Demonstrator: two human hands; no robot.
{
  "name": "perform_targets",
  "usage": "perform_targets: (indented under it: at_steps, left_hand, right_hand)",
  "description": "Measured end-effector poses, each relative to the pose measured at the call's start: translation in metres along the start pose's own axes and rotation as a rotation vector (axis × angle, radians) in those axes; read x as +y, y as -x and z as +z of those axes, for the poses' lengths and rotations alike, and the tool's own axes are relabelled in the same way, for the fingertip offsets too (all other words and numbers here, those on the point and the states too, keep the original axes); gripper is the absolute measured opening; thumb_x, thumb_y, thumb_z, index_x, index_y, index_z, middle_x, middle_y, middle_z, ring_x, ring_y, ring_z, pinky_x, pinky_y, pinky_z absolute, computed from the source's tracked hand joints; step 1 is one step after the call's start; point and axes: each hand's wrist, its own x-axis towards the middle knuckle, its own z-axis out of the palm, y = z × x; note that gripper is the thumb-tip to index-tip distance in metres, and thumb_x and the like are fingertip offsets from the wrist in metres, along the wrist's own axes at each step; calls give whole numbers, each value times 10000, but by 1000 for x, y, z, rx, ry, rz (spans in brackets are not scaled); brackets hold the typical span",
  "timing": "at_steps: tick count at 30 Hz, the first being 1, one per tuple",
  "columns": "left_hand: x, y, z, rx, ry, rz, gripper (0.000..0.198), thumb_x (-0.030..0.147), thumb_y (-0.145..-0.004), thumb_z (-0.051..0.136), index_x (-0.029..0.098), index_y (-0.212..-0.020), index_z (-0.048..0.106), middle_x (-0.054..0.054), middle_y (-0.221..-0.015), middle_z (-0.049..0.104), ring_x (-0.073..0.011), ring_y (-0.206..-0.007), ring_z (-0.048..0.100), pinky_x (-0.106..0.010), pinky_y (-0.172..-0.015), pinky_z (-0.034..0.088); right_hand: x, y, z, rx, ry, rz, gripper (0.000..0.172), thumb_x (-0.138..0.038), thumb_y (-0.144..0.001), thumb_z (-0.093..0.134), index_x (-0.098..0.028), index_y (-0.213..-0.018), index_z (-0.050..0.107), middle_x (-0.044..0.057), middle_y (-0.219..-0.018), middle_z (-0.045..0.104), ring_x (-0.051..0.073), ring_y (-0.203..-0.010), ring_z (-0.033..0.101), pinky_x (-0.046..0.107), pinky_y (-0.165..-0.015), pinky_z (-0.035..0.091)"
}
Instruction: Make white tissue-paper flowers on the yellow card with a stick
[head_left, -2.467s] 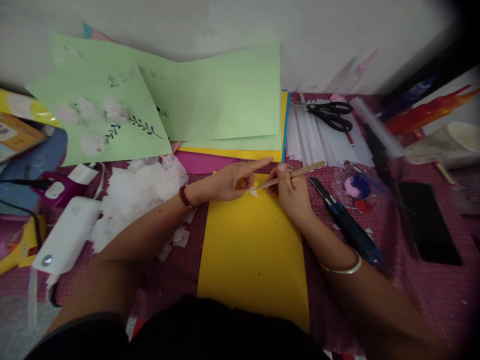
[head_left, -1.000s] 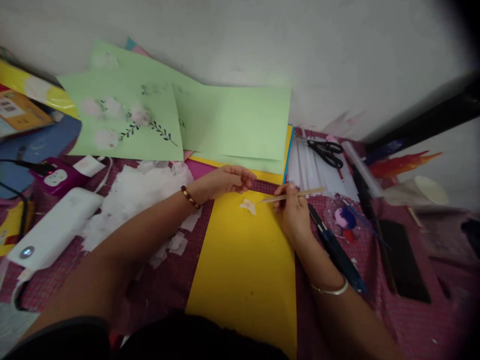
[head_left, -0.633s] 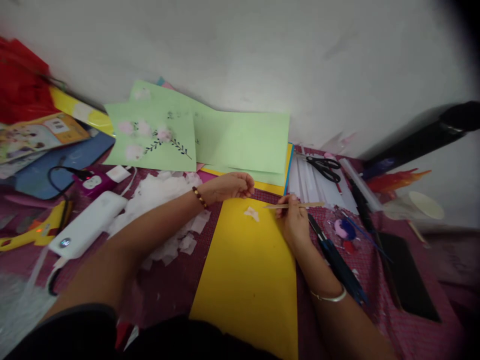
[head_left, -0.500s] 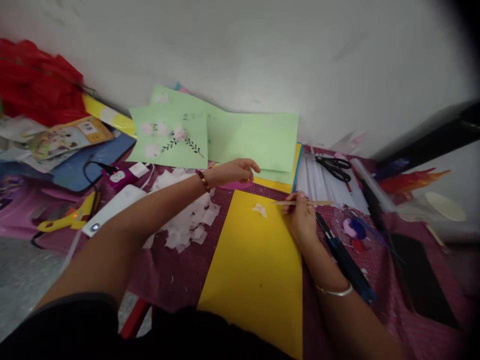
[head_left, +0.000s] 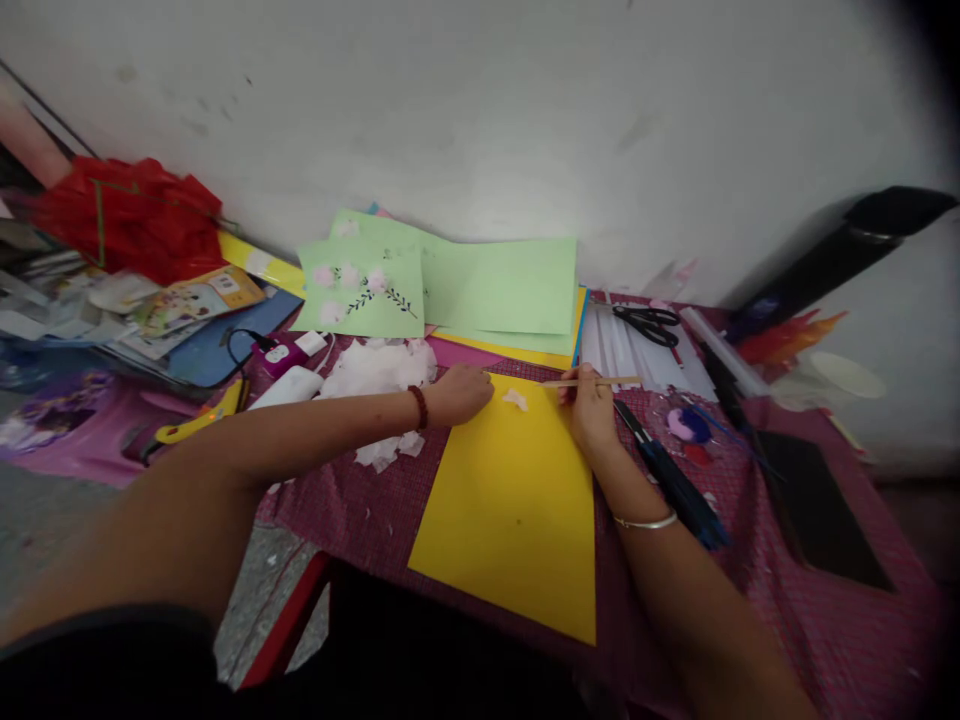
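My right hand (head_left: 592,412) is closed around a thin, flat wooden stick (head_left: 619,380), held nearly level over the upper right edge of a yellow sheet (head_left: 510,510). A small crumpled piece of pale pink tissue paper (head_left: 516,399) lies near the top of that sheet, left of the stick's tip. My left hand (head_left: 459,394) is at the sheet's upper left corner with its fingers curled down. Whatever is under those fingers is hidden. Beside the left wrist spreads a heap of pale tissue paper squares (head_left: 375,368), partly covered by my forearm.
Green cards (head_left: 517,285) with pink flowers and dark leaf sprigs lean at the wall. To the right are scissors (head_left: 651,325), a blue-handled craft knife (head_left: 679,485) and a dark flat object (head_left: 821,510). A yellow glue gun (head_left: 206,415) and purple socket (head_left: 276,358) lie left.
My left hand has come down and left, from above the table behind the sheet to the sheet's upper left corner, its fingers curling. The right hand keeps the stick; the camera view has shifted.
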Motion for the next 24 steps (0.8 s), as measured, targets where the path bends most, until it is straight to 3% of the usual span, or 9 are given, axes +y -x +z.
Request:
perform_targets:
  at_steps: [4, 7, 10, 13, 16, 20, 22, 24]
  left_hand:
    - [-4, 13, -3, -37, 30, -25, 265, 29, -799, 422, 26, -887, 672, -240, -993, 641, -265, -950, 571, -364, -803, 418]
    - [-21, 17, -18, -119, 144, -75, 361, -5, -717, 477, 99, -991, 688, -159, -1058, 665, -206, -932, 589, -311, -809, 434]
    - [-36, 14, -44, -222, 302, -184, 366, -4, -632, 560, 173, -909, 720, -40, -884, 715, -134, -771, 609, -241, -733, 459]
    - [-45, 4, -70, -191, 404, -338, 170, 85, -701, 592, 139, -820, 702, -31, -720, 689, -115, -647, 590, -257, -671, 471]
    - [-45, -12, -95, 50, 586, -427, 82, 120, -787, 569, 104, -736, 631, -30, -631, 625, -87, -572, 551, -259, -621, 462]
    - [-40, -26, -138, 544, 923, -294, 167, 135, -864, 565, 63, -715, 542, 1, -579, 534, -51, -550, 535, -193, -536, 404]
    - [-37, -29, -169, 674, 953, -258, 287, 224, -982, 355, 41, -868, 544, -39, -739, 585, -79, -746, 624, -155, -564, 401]
    - [-34, -31, -204, 776, 966, -233, 462, 235, -1002, 135, 7, -1025, 537, -101, -1005, 608, -137, -1042, 611, -110, -612, 388]
  right_hand:
    - [4, -2, 2, 5, -30, -9, 420, -579, -881, 425, -209, -720, 542, -22, -547, 524, 128, -479, 486, 271, -482, 394]
    - [8, -7, 5, -5, -80, -2, 400, -557, -877, 440, -210, -705, 542, -30, -517, 513, 119, -442, 465, 267, -455, 366]
    - [10, -13, 8, -40, -144, 30, 364, -506, -880, 472, -219, -669, 546, -25, -490, 510, 101, -408, 448, 264, -434, 336]
    - [9, -16, 10, -80, -211, 75, 318, -417, -885, 498, -220, -645, 563, 1, -486, 536, 81, -395, 469, 265, -435, 337]
    - [5, -15, 8, -67, -261, 100, 221, -342, -879, 520, -214, -712, 586, 12, -524, 585, 70, -403, 484, 259, -449, 353]
    - [-4, -11, 3, -47, -296, 132, 58, -251, -851, 561, -207, -836, 595, 29, -655, 664, 60, -458, 534, 240, -469, 378]
    - [-12, -9, 0, -38, -303, 151, 72, -233, -858, 552, -200, -897, 603, 46, -695, 685, 65, -470, 560, 235, -474, 393]
    - [-24, -2, -1, -85, -321, 186, 126, -252, -879, 531, -197, -962, 609, 60, -715, 701, 83, -476, 587, 240, -487, 427]
